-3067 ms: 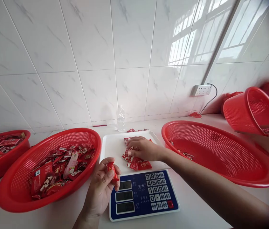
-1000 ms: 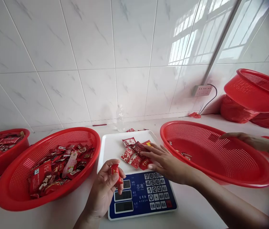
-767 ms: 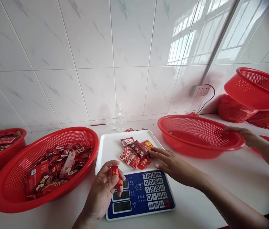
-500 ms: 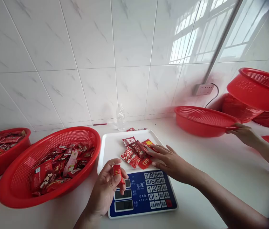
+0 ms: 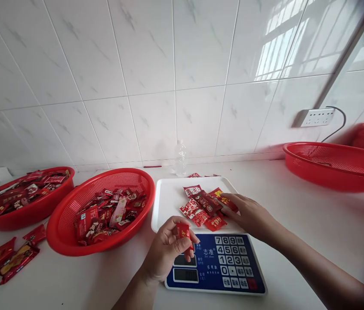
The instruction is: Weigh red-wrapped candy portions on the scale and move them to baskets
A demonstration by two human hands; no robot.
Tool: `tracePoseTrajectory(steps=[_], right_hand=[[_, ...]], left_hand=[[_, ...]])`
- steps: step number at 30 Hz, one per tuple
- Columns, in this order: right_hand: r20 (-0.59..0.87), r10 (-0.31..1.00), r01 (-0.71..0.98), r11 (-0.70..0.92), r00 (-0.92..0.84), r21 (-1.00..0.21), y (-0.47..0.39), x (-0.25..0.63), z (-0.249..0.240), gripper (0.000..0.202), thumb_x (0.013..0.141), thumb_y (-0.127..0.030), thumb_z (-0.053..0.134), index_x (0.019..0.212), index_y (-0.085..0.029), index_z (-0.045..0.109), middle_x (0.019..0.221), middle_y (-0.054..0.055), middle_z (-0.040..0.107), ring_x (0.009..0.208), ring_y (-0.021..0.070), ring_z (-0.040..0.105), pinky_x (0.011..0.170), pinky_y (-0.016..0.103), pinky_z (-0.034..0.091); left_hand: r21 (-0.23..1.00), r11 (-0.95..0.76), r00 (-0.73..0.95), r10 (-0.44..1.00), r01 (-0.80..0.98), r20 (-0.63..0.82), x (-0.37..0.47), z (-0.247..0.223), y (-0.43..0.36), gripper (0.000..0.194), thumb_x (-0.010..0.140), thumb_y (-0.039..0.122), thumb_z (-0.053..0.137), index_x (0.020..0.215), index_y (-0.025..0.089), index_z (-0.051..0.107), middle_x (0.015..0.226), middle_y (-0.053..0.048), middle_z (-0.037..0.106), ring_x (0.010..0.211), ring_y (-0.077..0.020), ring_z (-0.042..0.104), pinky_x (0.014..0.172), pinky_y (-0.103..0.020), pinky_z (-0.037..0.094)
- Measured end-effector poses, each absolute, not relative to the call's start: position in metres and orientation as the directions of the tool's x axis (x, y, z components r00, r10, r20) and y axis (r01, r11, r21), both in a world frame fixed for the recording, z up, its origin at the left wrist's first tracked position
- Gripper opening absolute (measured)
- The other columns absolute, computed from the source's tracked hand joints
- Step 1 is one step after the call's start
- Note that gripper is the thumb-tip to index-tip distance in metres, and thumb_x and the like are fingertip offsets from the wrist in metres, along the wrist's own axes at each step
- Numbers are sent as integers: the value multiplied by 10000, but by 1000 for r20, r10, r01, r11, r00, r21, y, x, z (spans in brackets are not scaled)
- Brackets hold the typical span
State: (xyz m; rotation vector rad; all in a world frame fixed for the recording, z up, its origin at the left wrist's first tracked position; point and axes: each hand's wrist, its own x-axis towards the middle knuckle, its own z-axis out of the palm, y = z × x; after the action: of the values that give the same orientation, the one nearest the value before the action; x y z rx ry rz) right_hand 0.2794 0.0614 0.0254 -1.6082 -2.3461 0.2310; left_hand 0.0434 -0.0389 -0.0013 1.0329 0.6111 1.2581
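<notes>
My left hand (image 5: pixel 165 249) is closed around a small red wrapped packet (image 5: pixel 183 234), held over the display side of the blue-and-white weighing scale (image 5: pixel 211 267). On the scale's white tray (image 5: pixel 165 198) lies a loose pile of red snack packets (image 5: pixel 206 202), some with white or yellow print. My right hand (image 5: pixel 249 215) reaches over the right side of this pile. Its fingers are stretched out and touch the packets, partly hiding them, with the thumb apart.
Two red baskets of packets, a nearer one (image 5: pixel 53 230) and a farther one (image 5: pixel 69 185), stand left. Loose packets (image 5: pixel 17 260) lie in front. A clear bottle (image 5: pixel 180 159) stands behind the tray. Another red basket (image 5: pixel 327 172) is at right, below a socket strip (image 5: pixel 317 117).
The view has swung left, so everything sits farther right. My right fingers have drawn closer together over the pile. The other person's hand and raised basket at right have mostly left the view.
</notes>
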Motion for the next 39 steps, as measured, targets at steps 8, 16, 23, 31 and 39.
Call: tracePoseTrajectory(steps=[8, 16, 23, 31, 39], right_hand=[[443, 855, 826, 443, -271, -350, 74, 290, 0, 367, 869, -382, 427, 1168, -266, 605, 1173, 94, 578, 894, 240, 647, 746, 380, 534], [593, 769, 793, 508, -240, -337, 60, 282, 16, 352, 917, -335, 367, 1057, -242, 675, 1075, 107, 588, 857, 220, 638, 683, 335, 538], [692, 711, 836, 450, -125, -313, 53, 299, 37, 343, 929, -348, 390, 1088, -247, 677, 1084, 111, 579, 946, 245, 610, 739, 363, 539], [551, 833, 954, 114, 60, -276, 80, 358, 31, 411, 905, -361, 404, 1238, -199, 582, 1273, 155, 499, 1134, 319, 537, 863, 463, 500], [225, 973, 966, 109, -55, -235, 69, 356, 19, 506, 926, -490, 350, 1315, -208, 511, 1097, 125, 686, 929, 314, 673, 682, 423, 539]], left_hand=[[864, -28, 237, 957, -502, 169, 45, -5, -39, 297, 731, 333, 776, 915, 172, 608, 767, -32, 696, 541, -86, 603, 485, -179, 457], [480, -184, -60, 963, -858, 261, 22, 8, -35, 201, 742, 252, 774, 908, 279, 665, 740, 70, 639, 540, -20, 510, 486, -99, 429], [706, -68, 208, 932, -705, 297, 31, -5, -42, 154, 789, 302, 724, 923, 249, 669, 751, 5, 645, 568, -70, 563, 504, -163, 443], [745, -14, 244, 940, -667, 236, 32, -4, -43, 146, 789, 296, 721, 915, 249, 664, 764, -3, 648, 580, -76, 568, 532, -178, 444], [736, -15, 234, 943, -677, 235, 35, -6, -43, 150, 782, 296, 728, 905, 237, 665, 755, -2, 643, 565, -68, 556, 517, -167, 431]])
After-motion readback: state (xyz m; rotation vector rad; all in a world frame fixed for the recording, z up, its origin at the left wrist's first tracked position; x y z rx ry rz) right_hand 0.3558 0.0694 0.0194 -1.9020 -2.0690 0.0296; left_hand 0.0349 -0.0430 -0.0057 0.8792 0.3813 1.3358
